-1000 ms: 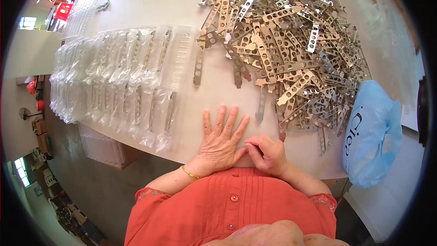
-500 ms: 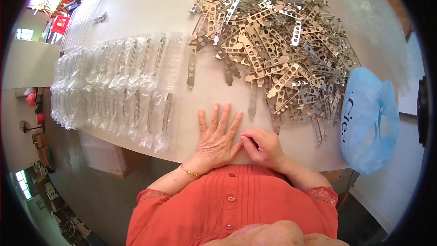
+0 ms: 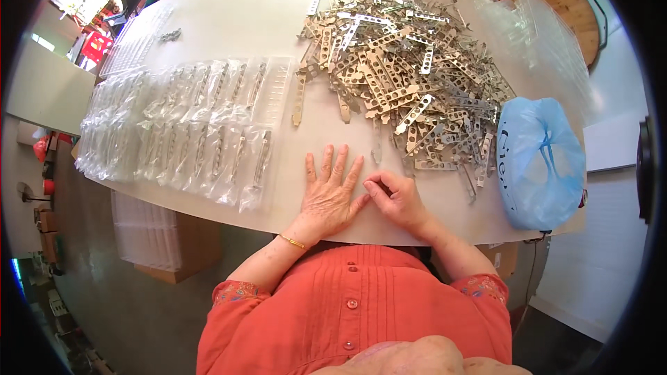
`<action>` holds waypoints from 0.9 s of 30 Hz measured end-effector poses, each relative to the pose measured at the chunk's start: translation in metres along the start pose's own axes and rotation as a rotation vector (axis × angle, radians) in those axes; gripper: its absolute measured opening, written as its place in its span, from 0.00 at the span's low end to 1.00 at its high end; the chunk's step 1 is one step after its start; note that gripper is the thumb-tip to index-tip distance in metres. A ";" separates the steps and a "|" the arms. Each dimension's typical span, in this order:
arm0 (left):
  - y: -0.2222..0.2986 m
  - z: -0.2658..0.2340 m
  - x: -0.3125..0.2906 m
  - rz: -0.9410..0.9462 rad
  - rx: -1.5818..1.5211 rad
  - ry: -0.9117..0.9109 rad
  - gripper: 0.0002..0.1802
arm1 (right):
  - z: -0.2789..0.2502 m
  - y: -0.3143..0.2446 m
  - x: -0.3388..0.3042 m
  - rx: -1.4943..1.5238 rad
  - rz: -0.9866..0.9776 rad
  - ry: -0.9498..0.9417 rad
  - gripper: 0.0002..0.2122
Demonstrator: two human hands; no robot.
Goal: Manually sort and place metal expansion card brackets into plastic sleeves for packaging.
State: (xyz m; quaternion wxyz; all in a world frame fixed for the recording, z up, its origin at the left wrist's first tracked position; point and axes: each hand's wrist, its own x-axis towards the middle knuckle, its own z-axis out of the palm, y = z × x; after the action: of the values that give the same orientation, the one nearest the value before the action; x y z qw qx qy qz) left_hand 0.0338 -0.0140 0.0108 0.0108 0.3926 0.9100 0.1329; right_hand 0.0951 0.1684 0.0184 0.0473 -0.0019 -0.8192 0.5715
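My left hand (image 3: 328,198) lies palm down on the pale tabletop (image 3: 236,21), its fingers spread and nothing under them that shows. Close beside its thumb, my right hand (image 3: 399,200) rests on the table with curled fingers, and no object sticks out of it. Beyond the right hand spreads a big heap of flat metal strips (image 3: 389,73) with rows of round holes. A few loose strips (image 3: 299,101) lie at the heap's near and left edges. To the left of my hands, two rows of strips in clear plastic bags (image 3: 258,160) lie on a clear ridged tray (image 3: 279,83).
A tied blue plastic bag (image 3: 543,167) stands at the right table edge. Clear plastic sheets or trays (image 3: 535,42) lie at the far right. Another clear tray (image 3: 139,42) and small metal pieces (image 3: 170,35) sit far left. Below the table stands a cardboard box (image 3: 198,243) beside white trays (image 3: 146,229).
The whole view has shifted, so more of the table's far side and the floor shows. Both hands keep nearly the same pose and place on the table.
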 end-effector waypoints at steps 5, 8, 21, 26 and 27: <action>0.001 0.000 -0.002 -0.005 -0.012 0.017 0.41 | -0.019 -0.014 0.012 0.034 0.063 0.078 0.04; 0.000 0.001 -0.002 -0.006 -0.006 0.021 0.41 | -0.032 -0.019 0.028 -0.085 -0.038 0.221 0.03; -0.002 0.001 -0.002 -0.006 -0.024 -0.004 0.42 | -0.070 -0.006 0.095 -0.835 -0.382 0.384 0.13; -0.003 0.002 -0.002 -0.003 -0.039 0.003 0.41 | -0.083 0.014 0.112 -0.945 -0.378 0.315 0.17; -0.003 0.002 -0.002 0.001 -0.042 0.005 0.41 | -0.085 0.014 0.113 -0.952 -0.373 0.289 0.18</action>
State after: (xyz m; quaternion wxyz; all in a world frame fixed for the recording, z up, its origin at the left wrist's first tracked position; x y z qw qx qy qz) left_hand 0.0334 -0.0172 0.0080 0.0166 0.3924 0.9069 0.1528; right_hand -0.0112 0.2593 0.0428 0.2544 0.0440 -0.9595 0.1124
